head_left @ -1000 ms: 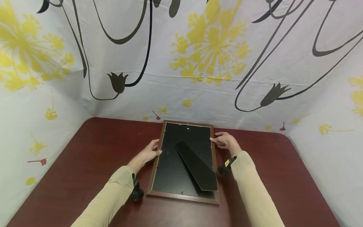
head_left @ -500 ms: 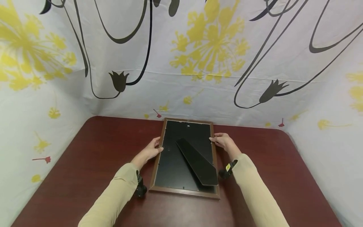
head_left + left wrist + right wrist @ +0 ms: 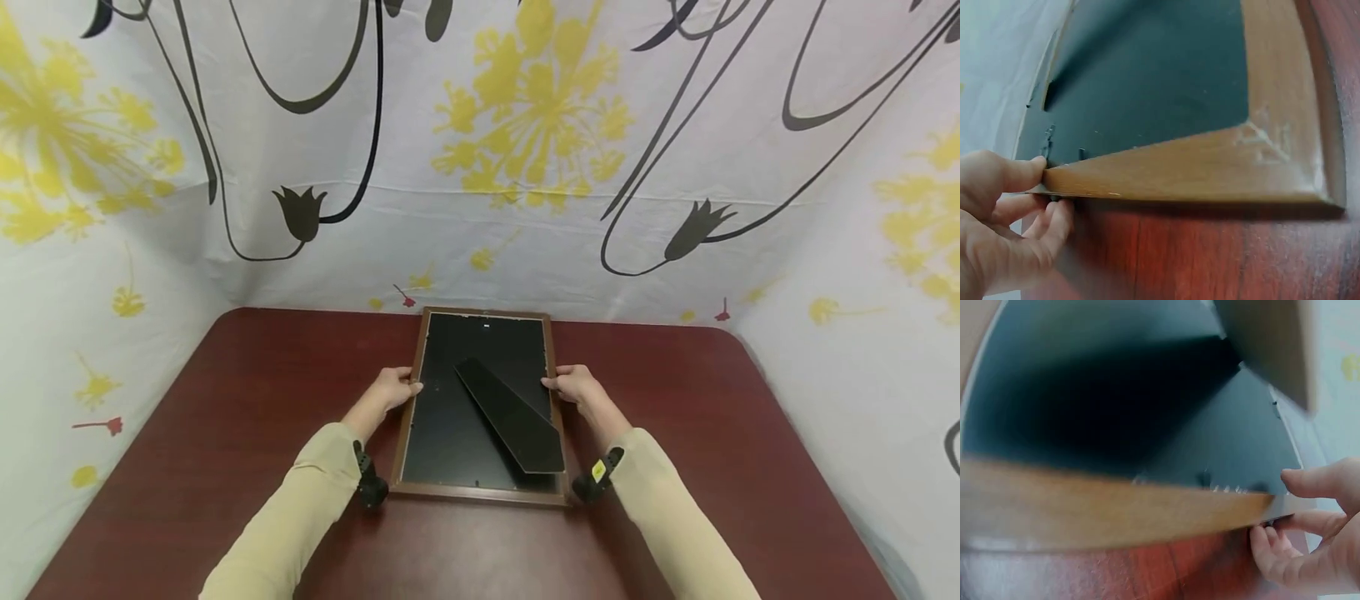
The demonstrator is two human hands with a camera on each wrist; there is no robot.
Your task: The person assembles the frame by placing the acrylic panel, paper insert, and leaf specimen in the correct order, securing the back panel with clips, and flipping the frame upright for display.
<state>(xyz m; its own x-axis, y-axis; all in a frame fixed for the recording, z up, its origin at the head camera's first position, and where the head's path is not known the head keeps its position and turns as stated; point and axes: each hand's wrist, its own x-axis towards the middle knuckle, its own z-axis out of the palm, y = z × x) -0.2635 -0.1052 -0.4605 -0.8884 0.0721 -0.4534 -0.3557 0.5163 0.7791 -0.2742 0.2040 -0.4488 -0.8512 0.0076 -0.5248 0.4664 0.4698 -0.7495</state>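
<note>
A picture frame lies back side up on the table, its wooden border around a black backing board. From the board a black easel stand angles out toward the near right. My left hand grips the frame's left edge; in the left wrist view the thumb is on top and the other fingers are underneath. At the opposite edge, my right hand holds the frame likewise, thumb above and fingers below. The front of the frame is hidden.
The dark red table has rounded far corners. White fabric with yellow and grey flower prints hangs behind it and along both sides. Dark wrist cameras sit at both beige cuffs.
My right hand has shifted nearer along the frame's right edge, while my left hand keeps its hold. The frame has moved slightly away from me. The head view has turned a little.
</note>
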